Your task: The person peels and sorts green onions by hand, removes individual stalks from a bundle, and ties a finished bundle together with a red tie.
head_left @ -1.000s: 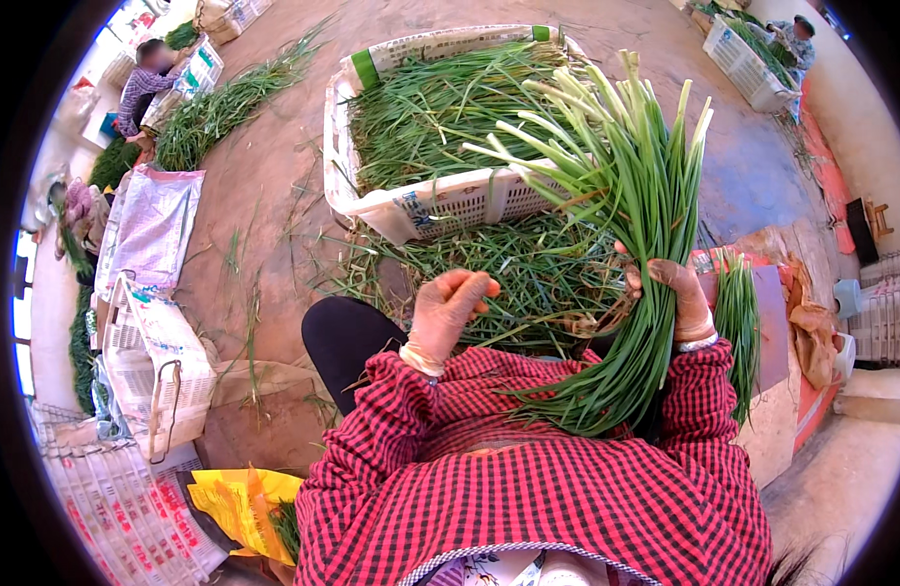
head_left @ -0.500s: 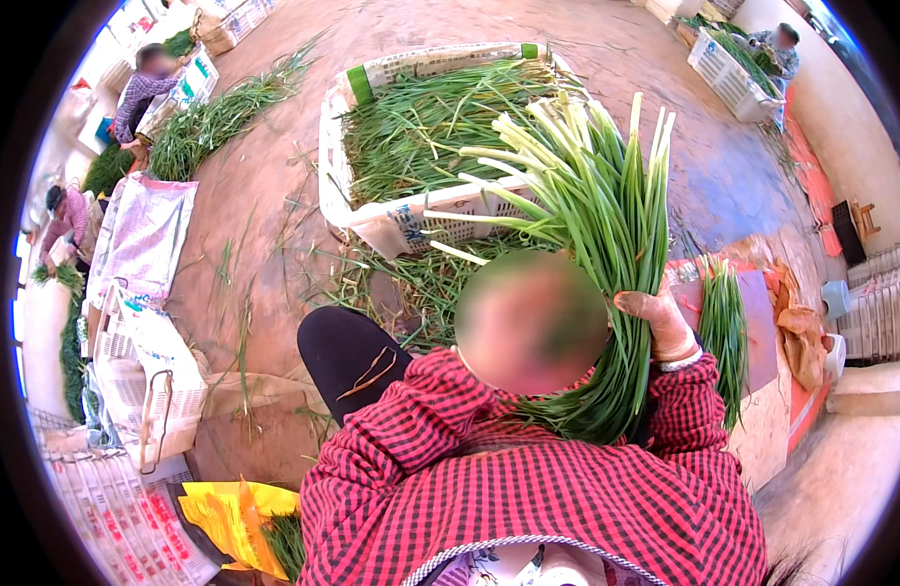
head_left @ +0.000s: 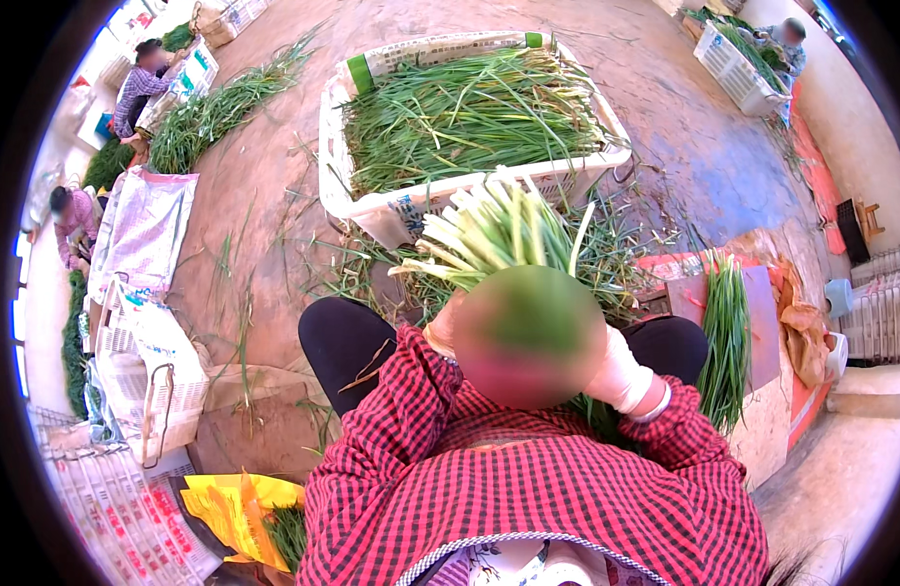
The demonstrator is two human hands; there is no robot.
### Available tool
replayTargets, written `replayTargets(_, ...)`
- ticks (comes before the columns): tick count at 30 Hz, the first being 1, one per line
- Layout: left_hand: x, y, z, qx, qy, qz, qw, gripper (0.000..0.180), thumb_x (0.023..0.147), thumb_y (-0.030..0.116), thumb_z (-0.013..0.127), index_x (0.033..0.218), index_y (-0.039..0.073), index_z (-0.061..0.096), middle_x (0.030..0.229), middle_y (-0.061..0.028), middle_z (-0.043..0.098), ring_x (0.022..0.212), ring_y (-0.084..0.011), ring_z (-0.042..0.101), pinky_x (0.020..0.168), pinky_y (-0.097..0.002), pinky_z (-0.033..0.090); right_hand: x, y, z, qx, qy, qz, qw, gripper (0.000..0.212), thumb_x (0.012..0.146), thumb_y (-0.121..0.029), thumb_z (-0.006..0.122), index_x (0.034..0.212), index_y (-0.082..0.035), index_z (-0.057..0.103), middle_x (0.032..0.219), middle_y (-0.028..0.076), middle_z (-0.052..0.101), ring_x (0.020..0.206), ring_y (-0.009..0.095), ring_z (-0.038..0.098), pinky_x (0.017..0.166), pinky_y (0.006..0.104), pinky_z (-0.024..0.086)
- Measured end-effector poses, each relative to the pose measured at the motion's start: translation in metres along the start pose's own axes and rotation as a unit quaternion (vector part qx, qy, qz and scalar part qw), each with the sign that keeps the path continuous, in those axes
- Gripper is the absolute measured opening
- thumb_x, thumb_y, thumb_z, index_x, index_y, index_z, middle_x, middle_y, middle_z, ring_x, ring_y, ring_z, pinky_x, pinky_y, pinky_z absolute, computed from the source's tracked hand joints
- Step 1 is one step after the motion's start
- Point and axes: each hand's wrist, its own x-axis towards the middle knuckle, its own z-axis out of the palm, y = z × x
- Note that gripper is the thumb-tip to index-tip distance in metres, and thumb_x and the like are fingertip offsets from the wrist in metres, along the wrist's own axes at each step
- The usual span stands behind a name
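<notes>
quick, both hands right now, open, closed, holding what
Left hand: at the bunch of green stalks; blurred, open or closed cannot be told.
Right hand: at the same bunch; also blurred, cannot be told.

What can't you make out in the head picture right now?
Head view: fingers of the left hand and right hand, under a round blur.
Head view: the middle of the bunch, under the same blur.
Head view: the floor of the crate, covered by leaves.
Head view: the hands of the upper-right worker, too small.
</notes>
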Motion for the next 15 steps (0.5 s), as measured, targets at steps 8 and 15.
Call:
replayTargets(8, 0.032, 0.066, 0.104, -0.02, 0.212, 0.14, 0.967, 0.1, 0.075, 0.062, 0.073, 0.148, 0.006, 0.035, 0.145, -0.0148, 0.046, 0.13, -0.0324, 0.049, 0.107, -0.0506, 0.044, -0.013, 0.015, 0.007, -0.712, -0.03, -0.262, 0.651, 0.066, 0.079, -0.035, 0.077, 0.133, -0.006, 0.053, 0.129, 0.018, 0.057, 0.112, 0.035, 0.061, 0.094, 0.0402, 0.051)
replayTargets(15, 0.04, 0.066, 0.119, -0.033, 0.193, 0.138, 0.971, 0.099, 0.074, 0.065, 0.071, 0.147, 0.007, 0.036, 0.147, -0.0192, 0.043, 0.122, -0.031, 0.055, 0.098, -0.0484, 0.052, -0.011, 0.015, -0.001, -0.478, -0.07, -0.131, 0.866, 0.049, 0.086, -0.021, 0.073, 0.129, -0.004, 0.056, 0.126, 0.014, 0.061, 0.116, 0.027, 0.06, 0.1, 0.0363, 0.046)
